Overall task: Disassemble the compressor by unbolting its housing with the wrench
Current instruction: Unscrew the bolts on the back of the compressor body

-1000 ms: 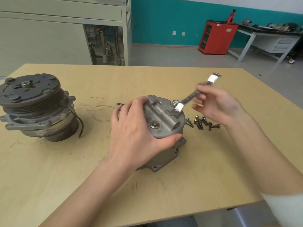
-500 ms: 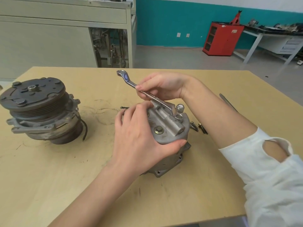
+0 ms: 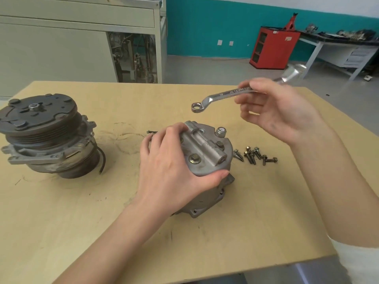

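Left hand (image 3: 174, 171) grips the compressor housing (image 3: 207, 160) to steady it mid-table; right hand (image 3: 274, 111) holds the wrench (image 3: 223, 95) raised, ready for a bolt.

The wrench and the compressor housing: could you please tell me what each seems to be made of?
The wrench looks like chrome-plated steel: bright, mirror-like shine. The compressor housing is probably cast aluminium: matte pale grey, dull and slightly rough.
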Demonstrator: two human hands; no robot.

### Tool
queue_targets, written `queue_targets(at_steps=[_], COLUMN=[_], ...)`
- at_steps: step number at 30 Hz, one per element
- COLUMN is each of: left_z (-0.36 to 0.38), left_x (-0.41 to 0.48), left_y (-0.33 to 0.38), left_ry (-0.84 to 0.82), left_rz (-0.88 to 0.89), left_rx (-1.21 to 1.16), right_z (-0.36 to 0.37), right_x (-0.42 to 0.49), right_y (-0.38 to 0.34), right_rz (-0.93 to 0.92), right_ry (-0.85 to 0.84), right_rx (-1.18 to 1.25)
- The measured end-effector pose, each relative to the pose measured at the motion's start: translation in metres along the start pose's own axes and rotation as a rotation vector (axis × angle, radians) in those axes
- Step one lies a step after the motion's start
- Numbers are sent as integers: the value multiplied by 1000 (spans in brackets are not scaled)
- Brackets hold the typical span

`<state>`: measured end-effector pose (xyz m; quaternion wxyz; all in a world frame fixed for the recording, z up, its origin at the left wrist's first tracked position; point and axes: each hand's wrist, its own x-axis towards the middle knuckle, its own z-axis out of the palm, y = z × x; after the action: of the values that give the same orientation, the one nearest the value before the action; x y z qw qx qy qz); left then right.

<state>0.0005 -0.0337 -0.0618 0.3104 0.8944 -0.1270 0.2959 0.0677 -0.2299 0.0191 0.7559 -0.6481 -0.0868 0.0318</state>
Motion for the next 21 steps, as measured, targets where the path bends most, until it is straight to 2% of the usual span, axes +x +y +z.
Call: queue_targets(at_steps=[5,8,11,16,21], left_z=[-1,-1,-1,-1,-1], left_x=[0,-1,0,0,0], left_y=[0,0,0,0,0], left_ry=[-25,-24,-21,-16,-8], left_rz=[-10,3,0,2,5], left_rx=[13,26,21,22,22], right_z=[10,16,19,18,15], right_x=[-57,-81,-95,-105,-118], right_y=[35,49,56,62,68], right_rz=[-539,-756,-801,-789,-750], right_ry=[331,316,283,371,282], right_rx=[-313,-476,-501,-614,-673])
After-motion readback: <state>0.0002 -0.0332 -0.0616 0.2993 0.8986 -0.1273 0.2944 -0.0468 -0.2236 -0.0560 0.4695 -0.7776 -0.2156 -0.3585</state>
